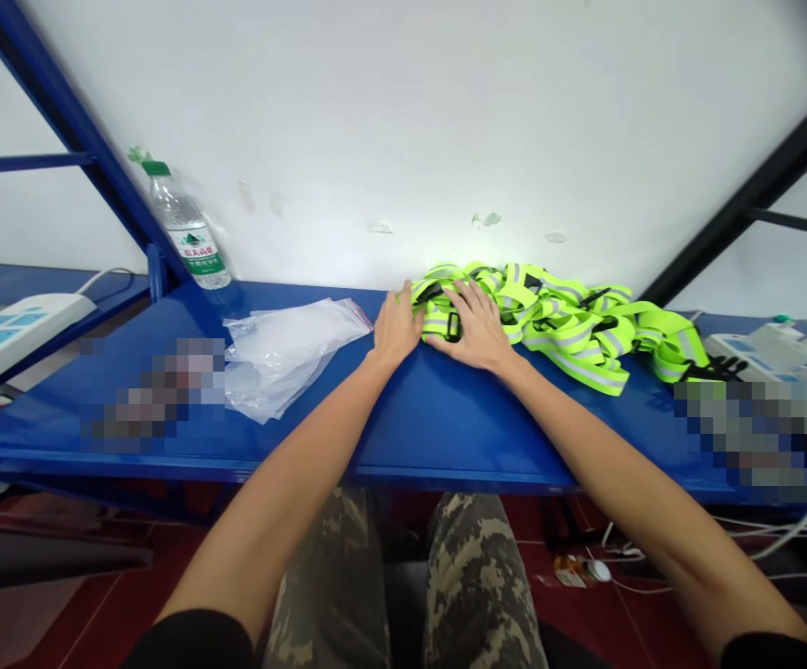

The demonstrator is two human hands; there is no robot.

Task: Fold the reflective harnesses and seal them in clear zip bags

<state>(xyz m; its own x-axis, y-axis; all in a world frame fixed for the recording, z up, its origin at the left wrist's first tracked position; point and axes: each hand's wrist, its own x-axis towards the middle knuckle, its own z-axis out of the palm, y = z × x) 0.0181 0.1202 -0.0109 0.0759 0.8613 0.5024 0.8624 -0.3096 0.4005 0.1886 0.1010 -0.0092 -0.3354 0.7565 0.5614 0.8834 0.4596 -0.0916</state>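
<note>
A heap of fluorescent yellow-green reflective straps with grey stripes and black buckles lies against the wall. My left hand is closed around the left end of a bunched reflective strap. On the right side of the same bunch, my right hand grips with its fingers bent over the top and its thumb along the front. A black buckle shows between the two hands. The fingertips are partly hidden among the folds. To the left of my left hand lie clear plastic zip bags.
The blue table meets a white wall. A water bottle leans at the back left. Power strips sit at left and right, with cables at the right. Two patches on the table are blurred out. Blue and black frame posts slant at both sides.
</note>
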